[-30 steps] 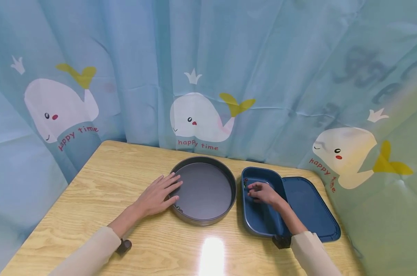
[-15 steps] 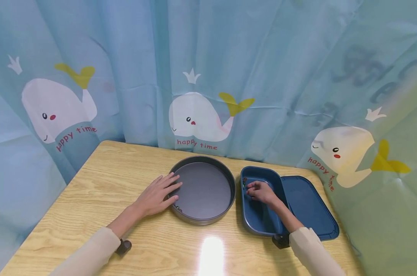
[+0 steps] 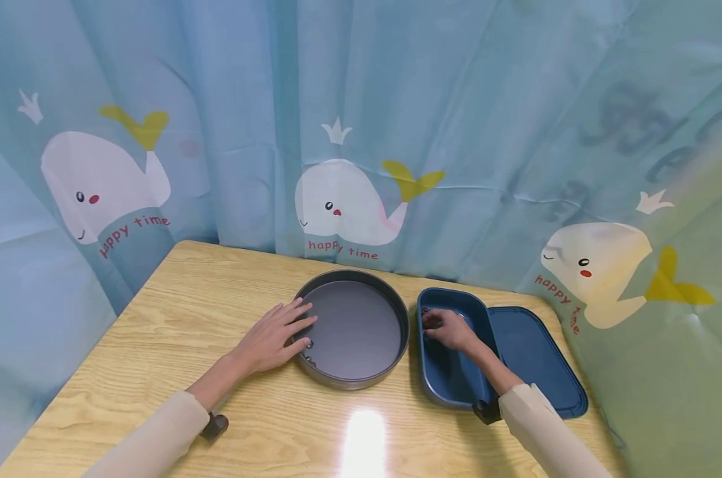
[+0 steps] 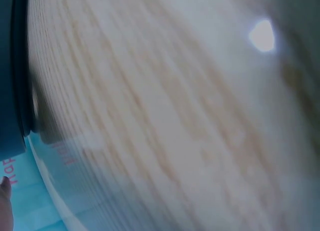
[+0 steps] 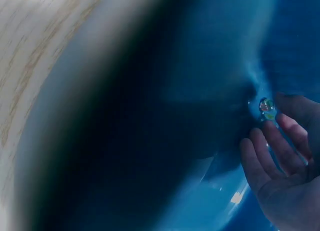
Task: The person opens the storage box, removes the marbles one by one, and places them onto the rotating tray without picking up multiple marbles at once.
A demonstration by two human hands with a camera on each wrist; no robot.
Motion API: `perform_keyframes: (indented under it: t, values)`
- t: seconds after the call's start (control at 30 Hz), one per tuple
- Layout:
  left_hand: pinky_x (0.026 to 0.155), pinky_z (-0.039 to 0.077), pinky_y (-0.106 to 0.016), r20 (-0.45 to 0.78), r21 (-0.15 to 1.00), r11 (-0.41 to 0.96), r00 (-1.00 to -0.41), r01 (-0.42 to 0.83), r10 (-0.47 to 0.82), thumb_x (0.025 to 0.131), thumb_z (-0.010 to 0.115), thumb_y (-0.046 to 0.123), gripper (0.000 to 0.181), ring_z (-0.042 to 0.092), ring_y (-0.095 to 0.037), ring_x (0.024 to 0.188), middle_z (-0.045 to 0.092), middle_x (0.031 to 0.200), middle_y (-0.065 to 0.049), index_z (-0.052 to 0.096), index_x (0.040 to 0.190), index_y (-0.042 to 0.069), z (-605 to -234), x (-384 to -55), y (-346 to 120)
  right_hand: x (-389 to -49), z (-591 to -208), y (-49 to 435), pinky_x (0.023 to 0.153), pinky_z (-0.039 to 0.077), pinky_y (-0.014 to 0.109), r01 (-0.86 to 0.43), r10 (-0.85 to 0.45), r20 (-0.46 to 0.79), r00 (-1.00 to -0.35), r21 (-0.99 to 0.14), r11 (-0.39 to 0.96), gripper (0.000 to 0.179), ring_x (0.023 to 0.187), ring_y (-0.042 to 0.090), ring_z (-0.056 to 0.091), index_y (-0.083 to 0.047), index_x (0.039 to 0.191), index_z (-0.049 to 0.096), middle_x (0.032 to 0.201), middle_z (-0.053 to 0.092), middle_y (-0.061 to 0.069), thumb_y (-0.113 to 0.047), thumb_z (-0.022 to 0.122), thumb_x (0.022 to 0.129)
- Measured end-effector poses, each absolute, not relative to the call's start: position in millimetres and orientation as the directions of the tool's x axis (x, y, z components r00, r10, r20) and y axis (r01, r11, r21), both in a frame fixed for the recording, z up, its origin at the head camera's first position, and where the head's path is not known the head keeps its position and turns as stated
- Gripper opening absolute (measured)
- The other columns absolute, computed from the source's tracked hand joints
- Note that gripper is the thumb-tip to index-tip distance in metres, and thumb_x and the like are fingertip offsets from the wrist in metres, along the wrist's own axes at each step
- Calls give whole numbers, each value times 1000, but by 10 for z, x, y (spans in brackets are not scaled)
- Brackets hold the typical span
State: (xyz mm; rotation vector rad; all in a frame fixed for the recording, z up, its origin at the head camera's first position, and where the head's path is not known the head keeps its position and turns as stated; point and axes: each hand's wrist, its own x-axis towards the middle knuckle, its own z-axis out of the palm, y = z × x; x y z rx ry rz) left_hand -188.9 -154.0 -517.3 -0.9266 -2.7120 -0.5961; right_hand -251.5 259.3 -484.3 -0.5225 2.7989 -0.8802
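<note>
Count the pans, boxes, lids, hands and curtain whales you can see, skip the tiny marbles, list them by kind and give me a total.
Pan: 1
Box: 1
Lid: 1
Left hand and right hand: 2
Whales: 3
Total: 8

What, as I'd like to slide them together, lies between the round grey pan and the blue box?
Only a narrow strip of bare wooden table separates the round grey pan from the blue box; the head view shows this.
</note>
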Motion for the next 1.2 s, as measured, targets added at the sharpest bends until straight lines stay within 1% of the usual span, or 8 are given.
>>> perform_keyframes:
  t: [0.13, 0.27, 0.43, 0.6, 0.73, 0.93, 1.07, 1.2]
  values:
    - [117, 20, -55, 307, 311, 725, -787, 615, 536, 100, 58, 38, 50, 28, -30, 147, 44, 153, -10, 59, 141, 10, -5157, -1881, -1539, -2515, -4831, 2575, 78, 56, 42, -288, -381, -51, -923, -566, 773, 16, 94, 31, 70, 1, 100, 70, 96, 73, 14, -2, 73, 85]
    - [118, 20, -54, 296, 313, 726, -789, 612, 538, 99, 58, 38, 51, 27, -30, 147, 44, 153, -10, 59, 142, 10, -5141, -1875, -1535, -2502, -4835, 2566, 76, 56, 41, -291, -376, -52, -925, -541, 789, 11, 91, 29, 70, -1, 96, 71, 94, 73, 12, 1, 72, 85]
    - [117, 21, -54, 293, 315, 725, -790, 612, 539, 99, 58, 38, 50, 27, -30, 147, 44, 153, -10, 59, 141, 10, -5134, -1872, -1530, -2482, -4849, 2563, 77, 56, 43, -304, -377, -43, -925, -510, 805, 9, 90, 29, 70, -2, 93, 72, 92, 73, 10, 2, 71, 85]
    - [117, 21, -55, 290, 320, 725, -792, 609, 537, 99, 59, 37, 50, 27, -30, 147, 44, 153, -10, 59, 141, 10, -5121, -1865, -1529, -2473, -4875, 2551, 75, 56, 42, -289, -355, -37, -934, -508, 812, 7, 88, 27, 70, -5, 88, 71, 90, 73, 7, 2, 71, 85]
    - [117, 22, -55, 292, 327, 724, -793, 607, 534, 99, 59, 36, 49, 28, -31, 147, 44, 153, -11, 59, 141, 10, -5116, -1860, -1530, -2461, -4922, 2534, 74, 56, 41, -300, -353, -9, -936, -507, 808, 8, 86, 25, 70, -5, 85, 69, 87, 72, 6, 3, 72, 84]
    - [117, 22, -55, 294, 328, 722, -792, 609, 534, 99, 59, 36, 49, 28, -31, 147, 44, 153, -11, 59, 141, 10, -5120, -1868, -1528, -2436, -4893, 2543, 72, 55, 40, -278, -316, 19, -949, -526, 804, 6, 82, 22, 68, -4, 86, 71, 85, 70, 5, 1, 72, 85]
    - [117, 22, -56, 292, 331, 722, -794, 607, 533, 99, 59, 35, 49, 28, -31, 147, 44, 153, -11, 59, 141, 10, -5120, -1870, -1526, -2434, -4819, 2579, 72, 55, 40, -220, -253, 21, -967, -567, 794, 4, 81, 21, 68, -3, 91, 73, 84, 71, 3, -1, 70, 89]
    - [117, 22, -55, 291, 324, 726, -794, 607, 534, 99, 59, 36, 49, 28, -31, 147, 44, 153, -10, 59, 141, 10, -5126, -1863, -1532, -2405, -4701, 2564, 73, 55, 39, -180, -201, 38, -979, -627, 758, 3, 82, 20, 68, -5, 93, 73, 86, 72, 2, -8, 72, 91]
